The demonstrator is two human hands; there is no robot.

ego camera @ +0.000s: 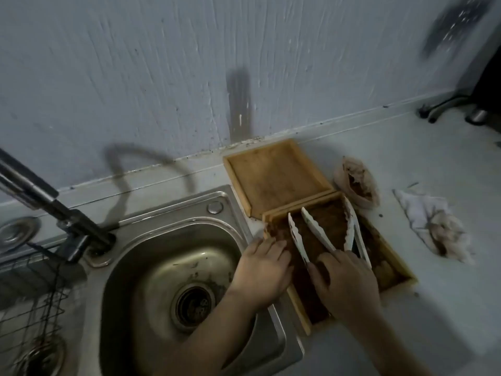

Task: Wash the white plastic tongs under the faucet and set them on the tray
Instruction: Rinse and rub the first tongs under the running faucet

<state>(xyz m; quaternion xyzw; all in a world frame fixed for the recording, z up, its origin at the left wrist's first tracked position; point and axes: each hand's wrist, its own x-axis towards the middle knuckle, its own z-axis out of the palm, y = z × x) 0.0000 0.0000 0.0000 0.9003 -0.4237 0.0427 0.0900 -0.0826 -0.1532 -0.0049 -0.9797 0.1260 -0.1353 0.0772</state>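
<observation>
Two pairs of white plastic tongs lie in a dirty wooden tray (390, 264) lined with brown residue, right of the sink. The left pair of tongs (315, 230) spreads its two arms toward the wall, and its joined end is hidden under my right hand (349, 283), which closes over it. The second pair of tongs (352, 229) lies just to the right, arms nearly together. My left hand (264, 272) reaches across the sink corner, with its fingers curled on the tray's left rim. The faucet (40, 196) slants in from the far left over the sink (173, 267); no water is visible.
A clean wooden tray (273, 175) lies against the wall behind the dirty one. A stained paper filter (355, 183) and a crumpled soiled tissue (439, 229) sit on the counter to the right. A wire rack (32, 294) hangs left of the sink.
</observation>
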